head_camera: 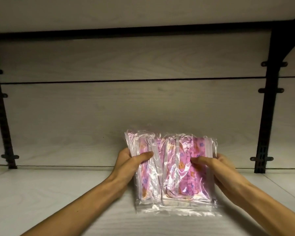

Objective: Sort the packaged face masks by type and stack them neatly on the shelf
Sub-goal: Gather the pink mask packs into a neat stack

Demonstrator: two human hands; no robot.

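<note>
Held a bundle of packaged pink masks (173, 167) on the pale shelf board (58, 193), near its front and right of centre; gripped from the left by the left hand (131, 160), thumb over the top; gripped from the right by the right hand (215, 166), thumb likewise pressed on; possibly several packs overlapping, count unclear through glare; flanked by dark brackets (267, 99) against the back panel.

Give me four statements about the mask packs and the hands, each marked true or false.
1. Both hands hold the stack of mask packs. True: the left hand and right hand grip its sides.
2. The masks are plain blue. False: they are pink with a printed pattern.
3. The packs are in clear plastic wrapping. True.
4. The stack sits on the upper shelf. False: it is on the lower shelf board, under the upper one.
</note>
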